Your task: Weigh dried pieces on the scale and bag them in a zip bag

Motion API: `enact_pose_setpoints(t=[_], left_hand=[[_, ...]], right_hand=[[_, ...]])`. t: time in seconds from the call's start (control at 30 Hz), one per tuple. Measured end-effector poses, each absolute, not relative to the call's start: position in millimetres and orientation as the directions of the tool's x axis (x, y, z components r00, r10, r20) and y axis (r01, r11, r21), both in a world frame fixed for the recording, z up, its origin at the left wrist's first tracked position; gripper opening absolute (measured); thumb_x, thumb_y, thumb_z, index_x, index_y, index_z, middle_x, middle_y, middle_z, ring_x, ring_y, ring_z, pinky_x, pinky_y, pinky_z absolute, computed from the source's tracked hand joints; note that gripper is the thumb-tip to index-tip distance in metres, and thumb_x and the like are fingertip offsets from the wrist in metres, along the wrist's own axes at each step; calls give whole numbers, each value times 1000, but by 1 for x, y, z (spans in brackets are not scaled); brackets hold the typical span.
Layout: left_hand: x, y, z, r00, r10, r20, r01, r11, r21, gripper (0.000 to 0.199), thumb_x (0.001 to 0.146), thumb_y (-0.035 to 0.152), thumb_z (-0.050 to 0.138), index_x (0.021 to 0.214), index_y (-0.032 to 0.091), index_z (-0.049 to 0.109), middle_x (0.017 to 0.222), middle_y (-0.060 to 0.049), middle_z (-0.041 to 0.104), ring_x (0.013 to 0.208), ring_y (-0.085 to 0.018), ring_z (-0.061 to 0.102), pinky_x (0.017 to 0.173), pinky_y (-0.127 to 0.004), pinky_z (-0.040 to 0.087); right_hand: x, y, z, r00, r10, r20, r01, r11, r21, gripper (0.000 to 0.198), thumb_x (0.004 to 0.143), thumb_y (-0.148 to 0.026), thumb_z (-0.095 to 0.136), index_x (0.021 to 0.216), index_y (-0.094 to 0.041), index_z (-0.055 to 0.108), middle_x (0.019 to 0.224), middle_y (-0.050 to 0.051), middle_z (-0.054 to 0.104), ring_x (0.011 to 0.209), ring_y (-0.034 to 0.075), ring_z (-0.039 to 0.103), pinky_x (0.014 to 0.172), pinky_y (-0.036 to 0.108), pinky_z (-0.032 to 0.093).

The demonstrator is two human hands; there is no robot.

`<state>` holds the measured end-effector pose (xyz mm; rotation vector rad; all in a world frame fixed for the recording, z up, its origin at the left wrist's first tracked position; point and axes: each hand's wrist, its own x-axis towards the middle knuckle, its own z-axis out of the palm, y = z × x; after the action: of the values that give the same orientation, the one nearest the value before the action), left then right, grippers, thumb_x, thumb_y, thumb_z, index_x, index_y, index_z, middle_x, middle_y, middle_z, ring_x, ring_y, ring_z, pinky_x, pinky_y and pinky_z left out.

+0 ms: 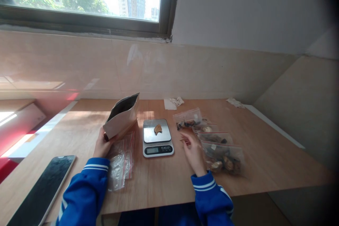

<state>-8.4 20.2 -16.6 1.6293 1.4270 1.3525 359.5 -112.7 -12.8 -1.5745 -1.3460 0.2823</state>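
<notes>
My left hand has its grip closed on the open kraft paper pouch; my right hand hovers, fingers apart, empty; left of it, one brown dried piece already lies on the small digital scale; filled clear zip bags wait just right.

The tabletop is matt wood-grain laminate. The paper pouch looks matt outside, dark within. The scale has a brushed-metal platform. At three o'clock of it lie clear glossy plastic bags; the phone has a glossy glass face.
</notes>
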Motion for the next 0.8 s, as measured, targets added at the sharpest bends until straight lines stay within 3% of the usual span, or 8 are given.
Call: enact_pose_setpoints(t=[0.17, 0.27, 0.5, 0.63, 0.73, 0.8], left_hand=[[-5, 18, -12, -96, 940, 327, 336, -279, 900, 64, 62, 43, 73, 115, 16, 50, 97, -8, 65, 89, -26, 62, 79, -37, 51], [-4, 17, -9, -85, 939, 333, 317, -291, 903, 65, 60, 43, 74, 114, 15, 51, 97, -8, 65, 88, -26, 63, 78, -38, 52], [-8, 21, -15, -58, 946, 319, 349, -280, 894, 56, 62, 41, 72, 107, 16, 52, 91, -6, 65, 84, -26, 63, 76, -38, 51], [-6, 17, -11, -21, 933, 359, 368, -326, 871, 57, 61, 39, 71, 109, 17, 51, 103, -8, 63, 100, -28, 60, 87, -40, 48], [-1, 10, -2, 26, 944, 330, 323, -321, 890, 53, 64, 39, 68, 109, 18, 50, 104, -8, 64, 102, -28, 61, 89, -41, 47], [2, 6, 3, 56, 950, 307, 300, -309, 902, 52, 63, 39, 69, 107, 19, 50, 101, -7, 66, 100, -28, 62, 87, -41, 47]], right_hand=[[323, -75, 17, 356, 870, 341, 323, 228, -919, 38, 81, -26, 52, 117, -16, 59, 111, 12, 67, 95, 21, 66, 85, 36, 54], [312, -62, 20, 310, 900, 305, 255, 230, -939, 41, 80, -29, 55, 119, -17, 58, 114, 12, 66, 94, 21, 66, 83, 36, 55], [324, -83, 16, 400, 842, 361, 343, 228, -911, 31, 87, -32, 47, 106, -16, 64, 108, 12, 68, 97, 23, 65, 87, 40, 52], [324, -97, 41, 397, 812, 429, 355, 295, -887, 27, 88, -28, 46, 103, -18, 65, 105, 9, 67, 96, 21, 63, 87, 39, 51], [312, -106, 76, 274, 798, 536, 356, 434, -828, 24, 90, -23, 45, 103, -21, 65, 105, 7, 66, 99, 19, 61, 90, 36, 49], [301, -111, 98, 91, 796, 598, 353, 536, -767, 25, 91, -18, 43, 103, -22, 65, 104, 6, 66, 100, 18, 61, 90, 34, 48]])
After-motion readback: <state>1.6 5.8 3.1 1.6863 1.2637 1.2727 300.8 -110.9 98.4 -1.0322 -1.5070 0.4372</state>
